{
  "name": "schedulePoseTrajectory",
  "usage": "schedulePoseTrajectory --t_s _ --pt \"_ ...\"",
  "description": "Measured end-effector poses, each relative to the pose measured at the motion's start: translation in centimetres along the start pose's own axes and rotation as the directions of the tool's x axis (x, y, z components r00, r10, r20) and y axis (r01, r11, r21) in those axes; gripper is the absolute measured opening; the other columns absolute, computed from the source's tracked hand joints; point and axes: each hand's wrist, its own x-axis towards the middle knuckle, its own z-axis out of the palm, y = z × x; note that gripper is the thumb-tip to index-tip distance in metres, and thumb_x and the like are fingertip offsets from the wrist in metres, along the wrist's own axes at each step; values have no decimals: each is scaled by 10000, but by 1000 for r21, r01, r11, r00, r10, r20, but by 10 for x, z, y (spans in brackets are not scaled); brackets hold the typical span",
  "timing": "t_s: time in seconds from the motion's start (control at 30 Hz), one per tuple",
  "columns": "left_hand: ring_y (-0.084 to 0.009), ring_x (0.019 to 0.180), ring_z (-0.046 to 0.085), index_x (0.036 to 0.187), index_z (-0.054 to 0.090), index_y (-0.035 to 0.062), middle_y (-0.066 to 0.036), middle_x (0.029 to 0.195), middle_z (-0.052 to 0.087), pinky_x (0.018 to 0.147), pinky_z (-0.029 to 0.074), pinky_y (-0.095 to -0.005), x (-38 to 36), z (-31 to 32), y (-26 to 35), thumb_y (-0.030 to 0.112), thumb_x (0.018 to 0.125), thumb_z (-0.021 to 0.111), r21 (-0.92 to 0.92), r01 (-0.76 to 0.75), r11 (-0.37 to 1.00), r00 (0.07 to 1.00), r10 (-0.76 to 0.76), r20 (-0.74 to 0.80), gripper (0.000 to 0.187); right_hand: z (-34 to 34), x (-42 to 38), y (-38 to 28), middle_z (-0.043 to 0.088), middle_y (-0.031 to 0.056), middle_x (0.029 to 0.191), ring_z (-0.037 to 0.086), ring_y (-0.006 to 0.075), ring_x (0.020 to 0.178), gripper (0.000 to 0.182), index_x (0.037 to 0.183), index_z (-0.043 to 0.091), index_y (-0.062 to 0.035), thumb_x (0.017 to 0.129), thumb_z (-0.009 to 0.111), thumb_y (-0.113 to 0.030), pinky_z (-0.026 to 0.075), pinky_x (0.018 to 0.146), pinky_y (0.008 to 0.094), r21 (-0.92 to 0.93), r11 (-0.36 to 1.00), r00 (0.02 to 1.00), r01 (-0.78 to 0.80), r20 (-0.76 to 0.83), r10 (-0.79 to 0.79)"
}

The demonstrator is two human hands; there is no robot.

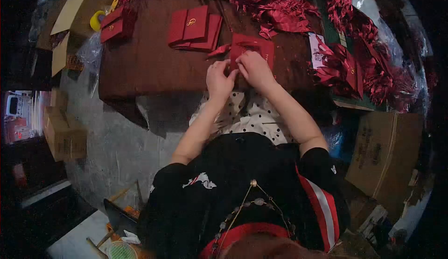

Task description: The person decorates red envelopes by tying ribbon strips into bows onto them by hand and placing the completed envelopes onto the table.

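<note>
My left hand (219,79) and my right hand (255,70) meet at the table's near edge over a flat red pouch (267,49) with small gold marks. Both hands have their fingers closed at its near left edge; the fingertips partly hide what they pinch. A short strip of red ribbon (219,51) lies just left of the pouch. Farther left sits a small stack of red pouches (189,25), the top one with a gold emblem. Another pile of red pouches (117,24) lies at the table's left side.
A heap of shiny red ribbons (280,2) covers the back of the brown-covered table (140,67). More ribbons (373,67) and a white card with a printed code (317,51) are at right. Yellow tape (97,21) sits left. Cardboard boxes (382,151) flank me.
</note>
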Motion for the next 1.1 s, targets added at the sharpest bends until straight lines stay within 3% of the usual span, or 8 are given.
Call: schedulePoseTrajectory --t_s 0.07,0.2,0.3,0.4,0.5,0.6,0.73,1.1 --pt "-356 1079 608 1137 692 29 -155 1094 666 933 483 -437 0 1 -1 193 793 789 -6 24 1000 1000 -24 17 393 -2 -1 -4 606 147 954 603 368 946 151 985 612 -43 855 667 -99 496 818 456 -68 996 994 -49 92 55" --pt "-365 1116 600 1166 680 31 -180 1144 660 945 480 -446 -1 -1 1 200 797 787 34 7 999 1000 -8 21 419 0 -5 -5 628 170 920 606 399 915 131 945 655 -30 859 641 -128 497 823 500 75 997 1000 1 28 -3" --pt "-374 1088 597 1150 680 31 -182 1092 657 949 474 -450 -1 -1 -3 165 789 782 -16 -39 999 998 40 39 399 0 -3 -7 641 180 900 622 400 907 157 945 660 -16 863 657 -150 505 803 497 175 977 993 -120 30 117" --pt "-348 990 590 1096 680 36 -129 1019 645 888 476 -444 -4 8 -10 160 752 775 6 -174 985 981 174 -91 378 6 -3 -3 645 173 896 635 384 900 175 945 665 -15 882 664 -179 509 787 483 288 937 980 -196 37 194" --pt "-339 995 622 1112 685 25 -133 1016 662 873 494 -434 -5 3 -5 118 787 771 -37 -96 995 995 96 -16 349 7 -1 -14 644 165 894 638 373 918 160 946 667 -23 875 672 -166 510 789 475 196 974 993 -116 3 118" --pt "-287 895 640 1072 691 0 -124 952 660 816 506 -388 0 1 -4 128 784 789 -184 19 983 1000 -17 16 330 -2 -1 -7 656 161 929 642 378 929 143 976 676 -24 866 680 -116 518 799 464 231 948 972 -221 -22 232" --pt "-267 895 640 1117 691 6 -112 960 651 819 503 -387 -1 -2 -3 174 804 800 -62 -38 997 999 40 32 372 -5 -8 1 667 163 943 655 372 917 156 983 682 -23 844 711 -88 529 779 448 178 966 977 -187 -73 202" --pt "-327 975 645 1133 689 10 -150 1011 671 861 507 -415 0 1 -4 184 779 807 -30 -42 999 999 42 3 411 6 -8 -1 614 138 881 605 366 875 108 908 631 -43 868 683 -128 487 771 468 140 986 989 -95 -96 109"
